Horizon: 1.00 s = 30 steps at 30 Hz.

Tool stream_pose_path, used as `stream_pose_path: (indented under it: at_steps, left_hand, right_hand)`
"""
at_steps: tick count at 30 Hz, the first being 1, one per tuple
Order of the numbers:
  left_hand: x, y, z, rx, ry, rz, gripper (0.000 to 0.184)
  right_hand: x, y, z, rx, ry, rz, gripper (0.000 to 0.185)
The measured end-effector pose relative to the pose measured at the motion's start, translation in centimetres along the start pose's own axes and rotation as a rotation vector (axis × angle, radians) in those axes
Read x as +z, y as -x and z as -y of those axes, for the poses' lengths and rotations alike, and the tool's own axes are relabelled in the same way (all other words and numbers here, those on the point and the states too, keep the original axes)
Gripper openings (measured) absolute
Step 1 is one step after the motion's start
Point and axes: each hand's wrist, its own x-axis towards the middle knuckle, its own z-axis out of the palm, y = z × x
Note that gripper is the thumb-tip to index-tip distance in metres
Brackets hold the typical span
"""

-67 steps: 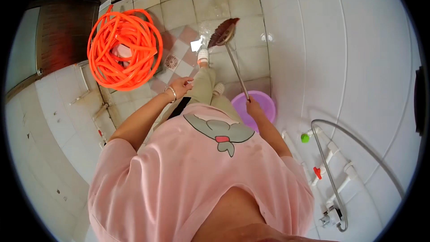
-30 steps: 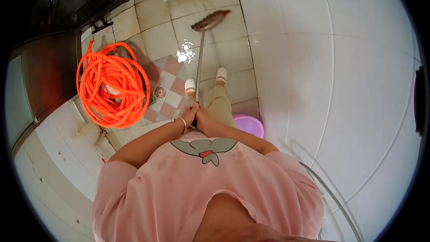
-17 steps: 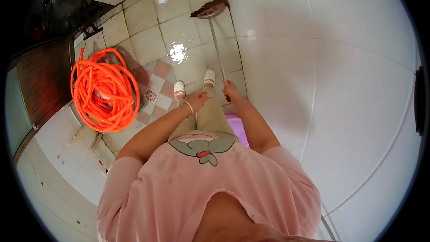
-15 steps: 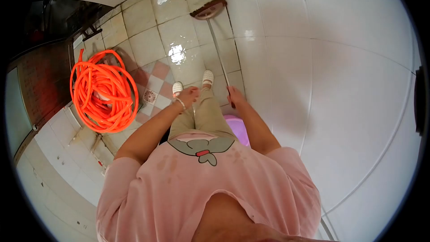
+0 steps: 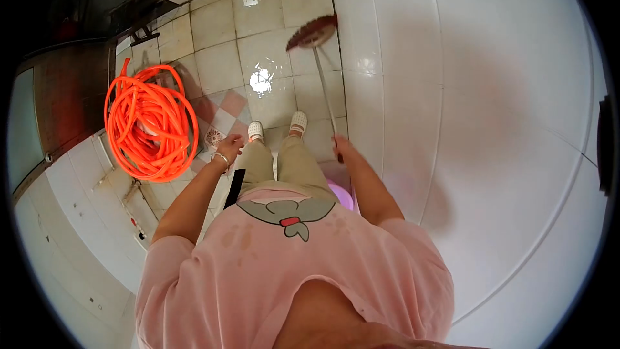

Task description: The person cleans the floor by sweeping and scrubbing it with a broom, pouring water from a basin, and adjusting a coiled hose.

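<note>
My right hand (image 5: 343, 148) is wrapped round the handle end of a long broom (image 5: 325, 87). The broom's dark red bristle head is at the far right of the tiled floor, close to the white wall. My left hand (image 5: 230, 147), with a bracelet at the wrist, hangs in the air left of my legs with its fingers loosely apart and nothing in it. Nearest to this hand is a coil of orange hose (image 5: 152, 123).
A purple basin (image 5: 340, 195) is partly hidden behind my right forearm. The tiled floor (image 5: 216, 68) shines as if wet. A white tiled wall (image 5: 413, 110) stands on the right, a dark cabinet (image 5: 71, 97) on the left.
My two hands, together on the handle a second ago, have come apart. My left hand has moved left, away from the broom. The broom head has swung right, towards the wall.
</note>
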Motion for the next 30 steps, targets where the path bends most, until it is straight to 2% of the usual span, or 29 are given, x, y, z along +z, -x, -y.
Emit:
stream_pose_path:
  at_steps: [1, 3, 6, 8, 10, 13, 16, 18, 20, 22, 24, 26, 27, 30]
  left_hand:
    - [0.4, -0.1, -0.3, 0.016, -0.009, 0.031, 0.039]
    - [0.4, 0.4, -2.0, 0.076, -0.031, 0.125, 0.038]
    - [-0.9, 0.1, -2.0, 0.217, 0.063, 0.13, 0.037]
    - [-3.1, 0.4, -3.4, 0.08, 0.063, 0.055, 0.037]
    - [-5.2, -0.3, -2.6, -0.024, 0.088, -0.004, 0.037]
    - [-7.8, -2.5, 1.0, -0.105, 0.126, -0.06, 0.04]
    - [-9.3, -3.9, 2.2, -0.149, 0.142, -0.084, 0.04]
    - [-10.2, -4.1, 1.8, -0.155, 0.201, -0.077, 0.041]
    - [-11.9, -4.0, 0.1, -0.138, 0.219, -0.076, 0.042]
    - [-13.7, -3.1, -3.2, -0.1, 0.217, -0.066, 0.041]
    - [-15.4, -4.7, -2.8, -0.118, 0.25, -0.102, 0.04]
    - [-17.1, -5.8, -2.5, -0.137, 0.307, -0.157, 0.039]
    - [-18.0, -6.2, -2.4, -0.147, 0.307, -0.173, 0.038]
    - [-18.8, -6.5, -1.5, -0.198, 0.418, -0.227, 0.038]
  right_hand:
    - [-0.4, -0.4, 4.4, 0.103, -0.044, 0.069, 0.039]
    - [0.1, 0.6, 11.0, -0.099, -0.048, 0.007, 0.04]
    - [-0.2, 2.7, 12.5, -0.154, -0.05, 0.037, 0.041]
    - [0.1, 1.1, 8.5, -0.185, 0.073, -0.063, 0.042]
    - [0.6, 1.2, 5.8, -0.113, 0.154, -0.133, 0.042]
    - [1.4, 2.6, 9.7, 0.07, 0.06, -0.066, 0.034]
    - [1.4, 1.6, 17.5, 0.115, 0.143, -0.06, 0.029]
    - [0.9, -2.5, 22.4, -0.107, 0.644, -0.104, 0.028]
    - [2.0, -2.7, 29.3, -0.079, 0.63, -0.089, 0.025]
    - [3.6, -6.7, 30.1, -0.188, 0.831, -0.107, 0.028]
    - [4.9, -7.3, 31.5, -0.206, 0.923, -0.157, 0.033]
    - [9.1, -4.9, 32.1, -0.131, 0.898, -0.216, 0.04]
    - [12.3, 1.5, 34.4, -0.094, 0.733, -0.147, 0.044]
    - [15.8, 0.2, 36.0, -0.109, 0.821, -0.082, 0.047]
